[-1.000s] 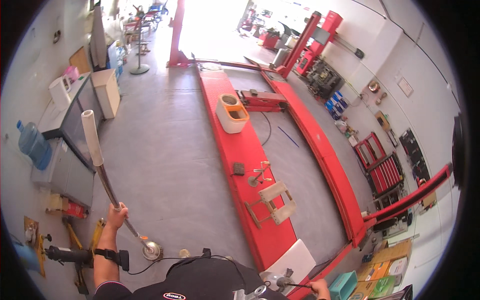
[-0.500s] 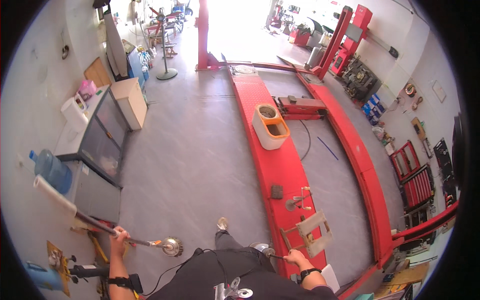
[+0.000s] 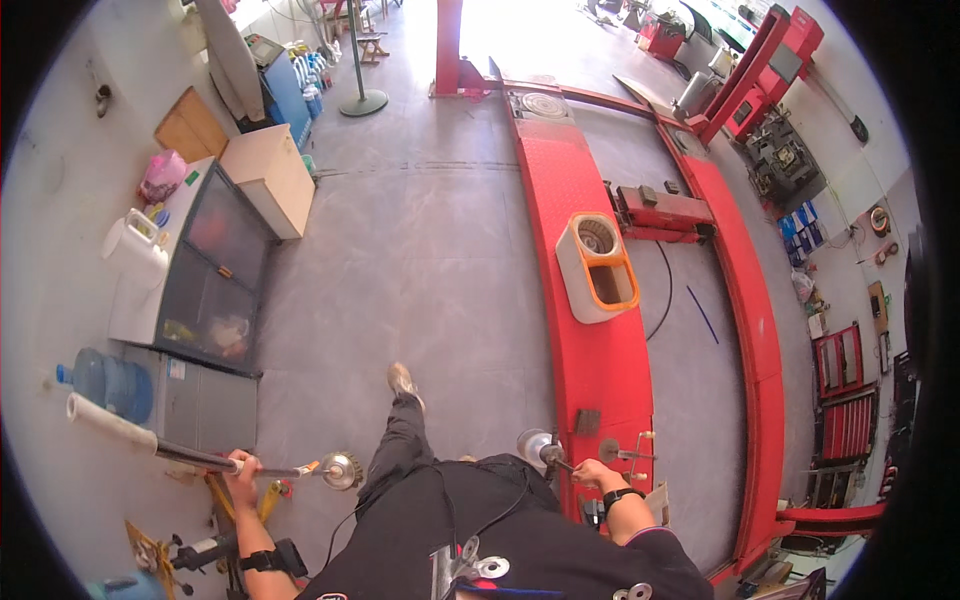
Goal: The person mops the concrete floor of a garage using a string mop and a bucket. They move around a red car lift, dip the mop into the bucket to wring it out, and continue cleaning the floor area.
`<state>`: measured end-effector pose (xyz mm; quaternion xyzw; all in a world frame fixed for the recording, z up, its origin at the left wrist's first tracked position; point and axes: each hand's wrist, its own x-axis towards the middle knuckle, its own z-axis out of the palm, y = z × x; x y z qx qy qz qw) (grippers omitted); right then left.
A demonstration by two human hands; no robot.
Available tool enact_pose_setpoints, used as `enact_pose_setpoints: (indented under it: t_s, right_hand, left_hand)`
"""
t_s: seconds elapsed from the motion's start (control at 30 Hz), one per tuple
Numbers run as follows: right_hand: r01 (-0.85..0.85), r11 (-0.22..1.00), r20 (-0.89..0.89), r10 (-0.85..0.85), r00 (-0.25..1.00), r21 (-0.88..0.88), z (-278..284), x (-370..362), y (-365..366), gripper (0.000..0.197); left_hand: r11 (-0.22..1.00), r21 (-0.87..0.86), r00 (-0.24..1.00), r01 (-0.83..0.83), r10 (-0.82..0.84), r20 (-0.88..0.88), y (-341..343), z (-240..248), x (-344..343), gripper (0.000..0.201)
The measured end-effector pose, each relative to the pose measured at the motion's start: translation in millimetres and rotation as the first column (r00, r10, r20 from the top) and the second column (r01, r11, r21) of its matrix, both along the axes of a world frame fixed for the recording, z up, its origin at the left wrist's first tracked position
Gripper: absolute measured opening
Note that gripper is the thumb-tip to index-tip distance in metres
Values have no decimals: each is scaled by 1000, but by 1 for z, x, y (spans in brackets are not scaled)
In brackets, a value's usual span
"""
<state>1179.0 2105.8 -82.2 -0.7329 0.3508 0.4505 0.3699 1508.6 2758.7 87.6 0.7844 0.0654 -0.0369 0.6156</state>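
In my left hand [image 3: 243, 478], fingers wrapped round it, is a long metal shaft [image 3: 190, 455] held roughly level. A pale tube [image 3: 112, 421] covers its outer end, and a round silver metal head [image 3: 342, 471] sits at the inner end beside my leg. My right hand [image 3: 597, 476] is closed on the dark stem of a second metal piece with a round silver head [image 3: 538, 448]. That piece points toward my leg, beside the red lift runway [image 3: 598, 365]. Part of its stem is hidden by my fingers.
On the runway stand a white tub with orange rims [image 3: 590, 285], a dark block [image 3: 587, 421] and a small metal stand [image 3: 628, 455]. Along the left wall are a glass-fronted cabinet [image 3: 215, 270], a blue water jug [image 3: 110, 385] and yellow-framed equipment [image 3: 150, 555].
My view has moved forward, and one leg now reaches farther ahead. The cabinet and tub appear nearer. Both hands keep hold of their metal pieces.
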Motion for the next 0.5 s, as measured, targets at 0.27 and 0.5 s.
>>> enact_pose_setpoints:
  t_s: [0.27, 0.5]
  right_hand:
    - [-51, 996, -8, 50, 999, -72, 21, 145, -39, 19]
    - [149, 988, -86, -153, 985, -50, 28, 274, -73, 21]
  left_hand:
    - [986, 13, 981, 169, -167, -103, -90, -47, 249, 15]
    - [923, -142, 926, 358, -370, -75, -205, -26, 462, 15]
